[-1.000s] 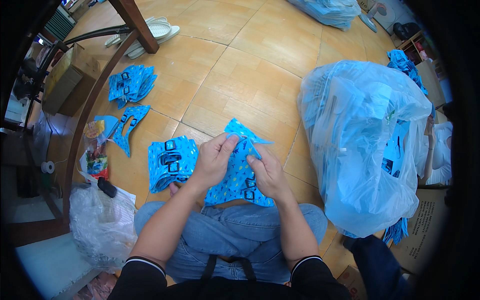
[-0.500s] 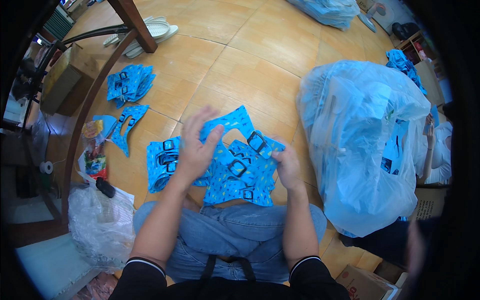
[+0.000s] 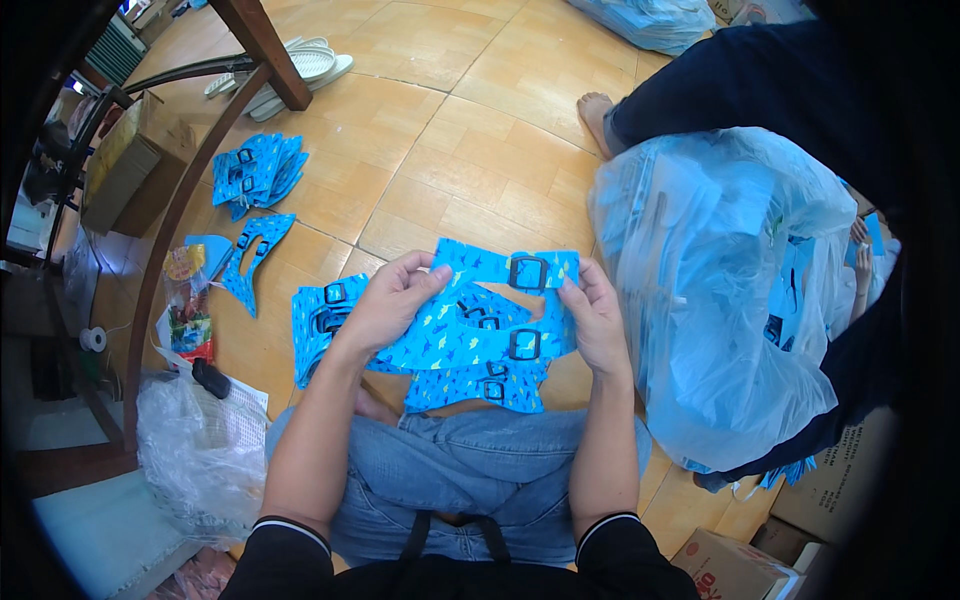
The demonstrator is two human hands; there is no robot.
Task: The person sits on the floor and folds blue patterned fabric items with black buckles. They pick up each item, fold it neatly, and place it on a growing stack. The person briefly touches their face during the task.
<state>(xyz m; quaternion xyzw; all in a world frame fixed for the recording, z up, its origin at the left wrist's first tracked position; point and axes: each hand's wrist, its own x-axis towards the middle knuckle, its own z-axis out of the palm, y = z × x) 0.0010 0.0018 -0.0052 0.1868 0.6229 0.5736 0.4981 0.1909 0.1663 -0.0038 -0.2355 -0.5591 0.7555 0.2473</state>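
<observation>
Stretched between both hands is a blue patterned fabric piece (image 3: 445,330) with two black buckles and an opening in its middle. My left hand (image 3: 385,305) pinches its left side between thumb and fingers. At the right edge, beside the buckles, my right hand (image 3: 600,322) grips it the same way. Under it, partly hidden, lies a stack of similar buckled pieces (image 3: 465,392) before my crossed legs. Another stack (image 3: 312,322) sits left of that, partly covered by my left forearm and hand.
Farther left lie a fanned pile of blue pieces (image 3: 262,165) and a single piece (image 3: 252,262). A large translucent bag (image 3: 690,330) stuffed with blue pieces stands at right. Another person's dark-trousered leg (image 3: 720,80) and bare foot reach around it. Cardboard boxes (image 3: 730,565) sit lower right.
My hands have spread the held piece flat and turned it, with both buckles now at the right. My left hand has closed on it. Another person's leg has come in beside the bag.
</observation>
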